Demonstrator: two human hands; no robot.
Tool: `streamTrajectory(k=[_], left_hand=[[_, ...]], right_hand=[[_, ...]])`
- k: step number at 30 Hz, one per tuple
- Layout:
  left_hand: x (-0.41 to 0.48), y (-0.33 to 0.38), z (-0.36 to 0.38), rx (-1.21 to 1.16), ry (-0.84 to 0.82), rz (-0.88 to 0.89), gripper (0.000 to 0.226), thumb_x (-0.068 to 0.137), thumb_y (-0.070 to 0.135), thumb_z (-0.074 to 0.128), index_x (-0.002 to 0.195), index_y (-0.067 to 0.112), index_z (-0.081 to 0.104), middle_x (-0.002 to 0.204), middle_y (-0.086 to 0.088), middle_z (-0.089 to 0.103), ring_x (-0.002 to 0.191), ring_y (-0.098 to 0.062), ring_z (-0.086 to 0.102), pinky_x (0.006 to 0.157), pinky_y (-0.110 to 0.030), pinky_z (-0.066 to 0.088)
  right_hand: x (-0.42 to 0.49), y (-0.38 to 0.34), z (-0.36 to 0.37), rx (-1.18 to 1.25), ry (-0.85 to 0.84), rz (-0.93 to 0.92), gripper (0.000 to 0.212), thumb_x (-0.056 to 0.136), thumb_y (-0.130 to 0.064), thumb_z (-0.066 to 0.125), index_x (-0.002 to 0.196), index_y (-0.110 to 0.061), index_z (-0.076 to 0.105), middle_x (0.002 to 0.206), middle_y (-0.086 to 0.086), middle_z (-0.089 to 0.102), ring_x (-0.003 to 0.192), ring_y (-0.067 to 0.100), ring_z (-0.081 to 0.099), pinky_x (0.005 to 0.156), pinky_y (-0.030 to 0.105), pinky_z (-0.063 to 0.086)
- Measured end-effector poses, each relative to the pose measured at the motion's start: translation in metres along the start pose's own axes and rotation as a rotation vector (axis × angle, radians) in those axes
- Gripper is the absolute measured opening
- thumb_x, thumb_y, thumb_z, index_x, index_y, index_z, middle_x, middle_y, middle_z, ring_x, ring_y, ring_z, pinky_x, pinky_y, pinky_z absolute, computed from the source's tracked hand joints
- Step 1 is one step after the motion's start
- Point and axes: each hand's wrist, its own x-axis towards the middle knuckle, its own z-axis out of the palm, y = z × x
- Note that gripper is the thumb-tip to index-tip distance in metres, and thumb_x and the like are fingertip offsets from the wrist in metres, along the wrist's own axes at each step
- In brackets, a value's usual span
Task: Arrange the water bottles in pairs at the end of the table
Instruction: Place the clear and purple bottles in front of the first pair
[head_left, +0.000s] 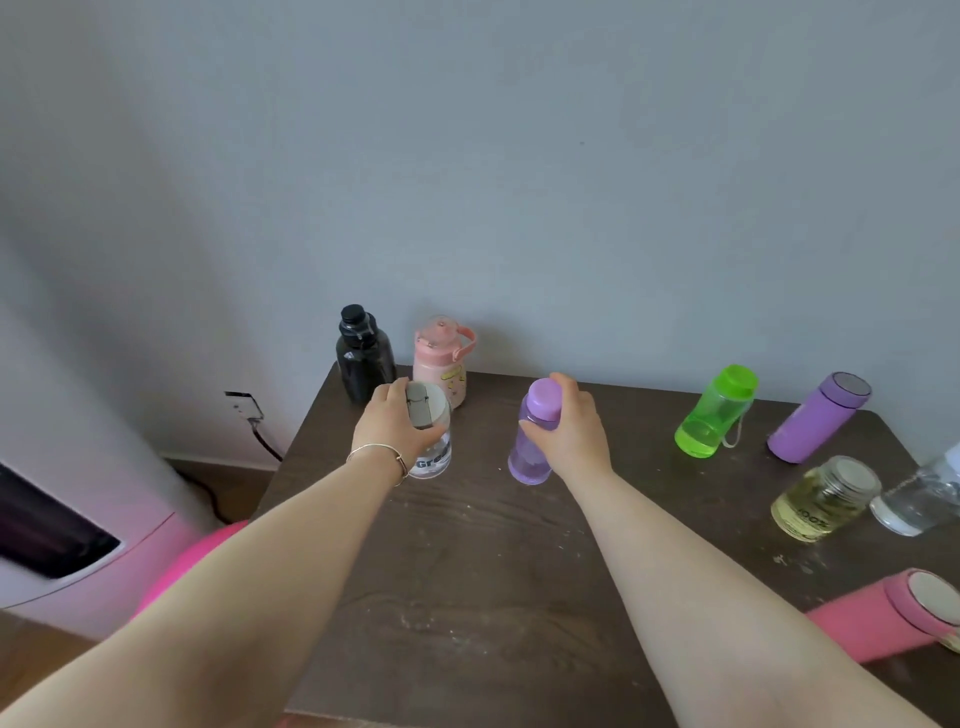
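One pair set at 11 o'clock: black bottle (363, 353) beside pink bottle (441, 358). Your left hand (400, 426) is closed over the clear bottle (431, 441), your right hand (571, 426) wraps the lilac bottle (532, 436); both just short of that pair. Five bottles wait at 2–4 o'clock.

clear bottle (434, 452), translucent purple bottle (531, 447), upright
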Motion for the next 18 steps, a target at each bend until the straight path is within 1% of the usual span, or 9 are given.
streamTrajectory(k=[5,9,12,15,18], left_hand=[[0.039,-0.064,-0.025,0.017,-0.043,-0.001,0.087,0.072,0.06,0.069,0.142,0.021,0.036,0.137,-0.001,0.045,0.115,-0.024,0.054,0.089,-0.039,0.051],[0.069,-0.101,-0.038,0.034,-0.097,0.011,0.088,0.071,0.059,0.071,0.142,0.02,0.036,0.137,-0.002,0.046,0.117,-0.025,0.053,0.09,-0.038,0.05],[0.088,-0.119,-0.044,0.011,-0.131,0.015,0.089,0.071,0.056,0.072,0.144,0.019,0.035,0.14,-0.002,0.044,0.12,-0.025,0.051,0.094,-0.038,0.048],[0.102,-0.132,-0.043,-0.007,-0.152,0.017,0.09,0.072,0.054,0.072,0.145,0.018,0.034,0.141,-0.004,0.042,0.123,-0.026,0.049,0.098,-0.04,0.046],[0.11,-0.142,-0.038,-0.027,-0.172,0.007,0.09,0.071,0.053,0.073,0.144,0.017,0.035,0.139,-0.005,0.044,0.121,-0.027,0.05,0.098,-0.041,0.047]], right_hand=[[0.014,-0.045,0.06,-0.006,-0.01,0.014,0.073,0.081,-0.031,0.079,0.143,-0.03,0.04,0.129,0.005,0.05,0.111,0.027,0.056,0.09,0.041,0.052],[0.026,-0.074,0.097,0.006,0.009,0.047,0.075,0.08,-0.028,0.081,0.143,-0.028,0.041,0.129,0.007,0.05,0.111,0.028,0.056,0.089,0.041,0.051],[0.034,-0.089,0.119,-0.002,0.009,0.06,0.075,0.079,-0.028,0.082,0.142,-0.029,0.042,0.128,0.007,0.05,0.11,0.029,0.057,0.089,0.043,0.052],[0.041,-0.097,0.135,-0.021,0.005,0.066,0.074,0.078,-0.028,0.082,0.14,-0.029,0.042,0.125,0.006,0.05,0.108,0.028,0.057,0.086,0.04,0.052],[0.046,-0.1,0.147,-0.044,-0.018,0.069,0.074,0.079,-0.029,0.081,0.141,-0.029,0.041,0.126,0.006,0.049,0.107,0.028,0.057,0.086,0.039,0.052]])
